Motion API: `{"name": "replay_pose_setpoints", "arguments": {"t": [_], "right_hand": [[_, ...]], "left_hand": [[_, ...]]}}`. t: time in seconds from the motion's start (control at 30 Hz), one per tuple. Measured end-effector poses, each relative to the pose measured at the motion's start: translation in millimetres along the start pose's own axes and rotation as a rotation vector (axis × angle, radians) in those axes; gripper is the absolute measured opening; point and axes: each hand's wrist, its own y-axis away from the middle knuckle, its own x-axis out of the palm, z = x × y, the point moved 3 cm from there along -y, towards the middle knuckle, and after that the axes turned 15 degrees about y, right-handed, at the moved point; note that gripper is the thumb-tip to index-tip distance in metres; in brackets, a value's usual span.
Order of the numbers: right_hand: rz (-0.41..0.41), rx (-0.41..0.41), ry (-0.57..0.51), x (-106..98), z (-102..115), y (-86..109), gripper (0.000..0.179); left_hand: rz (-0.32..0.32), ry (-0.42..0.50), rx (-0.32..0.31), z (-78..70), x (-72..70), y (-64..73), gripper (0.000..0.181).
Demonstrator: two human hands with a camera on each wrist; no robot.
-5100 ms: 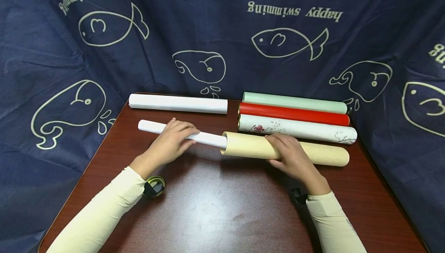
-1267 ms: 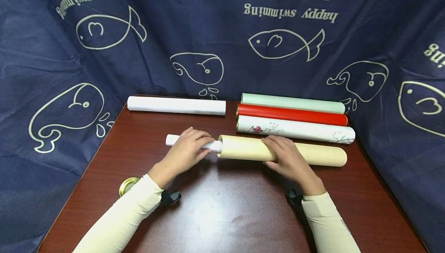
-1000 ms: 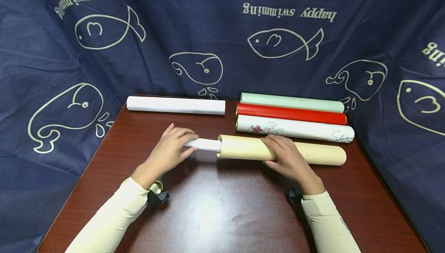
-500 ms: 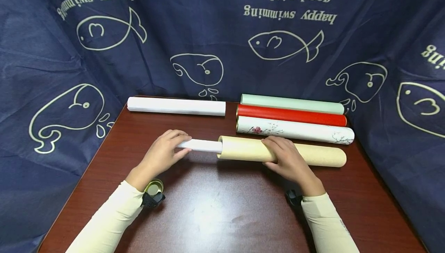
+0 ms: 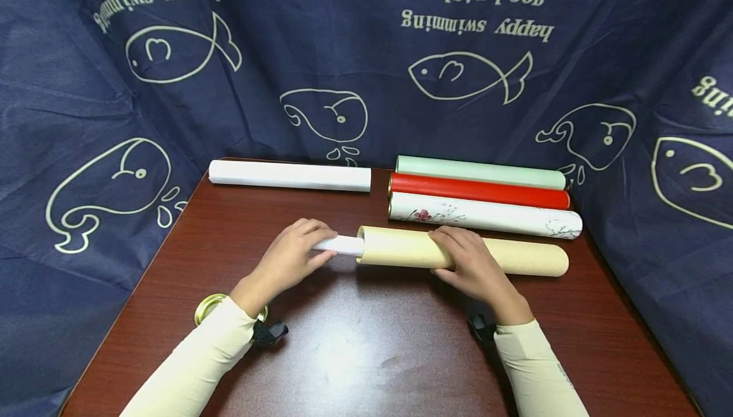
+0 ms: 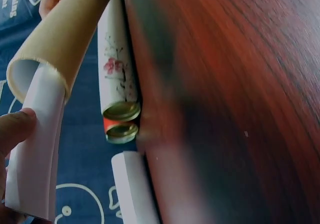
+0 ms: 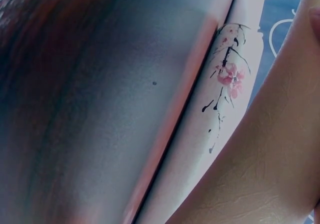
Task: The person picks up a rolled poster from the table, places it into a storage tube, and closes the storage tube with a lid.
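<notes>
My left hand (image 5: 292, 261) pinches a rolled sheet of white paper (image 5: 346, 246), its thumb (image 6: 17, 129) pressed along the roll's side in the left wrist view. The far end of the roll is inside the open mouth of a pale yellow cardboard tube (image 5: 401, 247). Around the middle of that tube my right hand (image 5: 469, 267) has its fingers over the top and its thumb along the near side. In the head view only a short stretch of paper shows between my left fingers and the tube's rim. The tube's inside is mostly hidden.
Behind the yellow tube lie a white tube with plum blossoms (image 5: 487, 215), a red tube (image 5: 481, 190) and a mint green tube (image 5: 481, 171). Another white paper roll (image 5: 289, 175) is at the back left. A gold lid (image 5: 207, 307) sits partly under my left wrist.
Over these seconds the paper roll has slid rightward, deeper into the yellow tube. My left hand backed off leftward, then came closer to the rim again. My right hand has stayed on the tube.
</notes>
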Motion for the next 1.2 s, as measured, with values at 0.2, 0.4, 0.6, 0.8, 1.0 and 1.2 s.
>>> {"name": "replay_pose_setpoints", "arguments": {"t": [0.2, 0.4, 0.6, 0.8, 1.0, 1.2], "right_hand": [[0.002, 0.0, 0.003, 0, 1, -0.3, 0.073], [0.001, 0.002, 0.002, -1, 0, -2.0, 0.073], [-0.003, 0.003, 0.003, 1, 0, -1.3, 0.072], [-0.012, 0.003, 0.005, 0, -1, -0.2, 0.072], [-0.02, 0.0, 0.007, -2, 0, 0.0, 0.072], [-0.033, -0.001, -0.002, -2, 0, 0.6, 0.072]], "left_hand": [[0.027, 0.012, -0.001, -5.9, 10.9, -6.2, 0.031], [0.038, 0.029, 0.004, -6.9, 9.7, -9.1, 0.031], [-0.03, 0.075, 0.009, 0.7, -7.2, 2.7, 0.038], [-0.096, 0.114, -0.005, 10.4, -21.8, 18.8, 0.041], [-0.102, 0.158, -0.012, 13.0, -23.5, 22.6, 0.038], [-0.091, 0.185, 0.008, 8.0, -12.6, 16.7, 0.037]]}}
